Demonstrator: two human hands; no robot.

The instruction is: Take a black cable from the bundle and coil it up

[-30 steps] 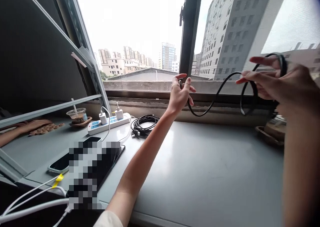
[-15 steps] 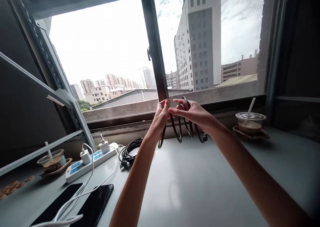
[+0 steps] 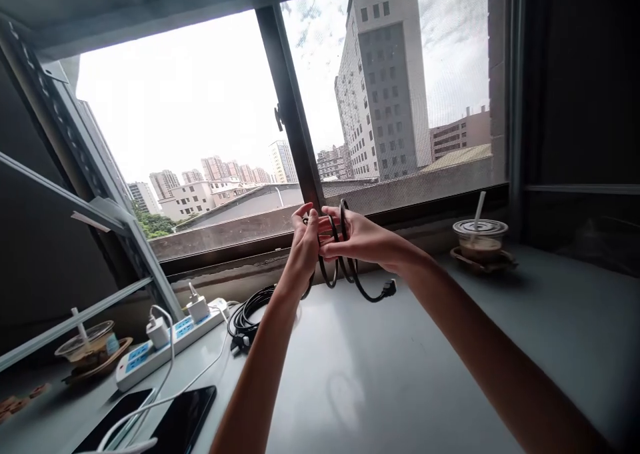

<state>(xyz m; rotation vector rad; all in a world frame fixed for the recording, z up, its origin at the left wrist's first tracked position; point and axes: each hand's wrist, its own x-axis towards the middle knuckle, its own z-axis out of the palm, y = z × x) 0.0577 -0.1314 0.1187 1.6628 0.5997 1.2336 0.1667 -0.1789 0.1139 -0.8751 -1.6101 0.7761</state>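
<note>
In the head view, a clear plastic cup stands at the right rear of the grey tabletop; a pale brown drink fills its lower part, and a white straw rises through its lid. It sits on a brown coaster with a raised rim. At the far left a second plastic cup, also with a straw and some brown contents, rests on a similar brown saucer.

The black cable is held up in loose loops between the two hands, above the back of the table near the window. The left hand is mostly curled, pinching part of the cable between thumb and fingers. The right hand is half open, the loops passing between its thumb and bent fingers. The loops hang below both hands, and one end, with a black connector, dangles under the right wrist.

Beyond the left forearm a coiled black cable lies on the table, beside a white power strip bearing two white chargers. Two dark-screened phones lie in front.
</note>
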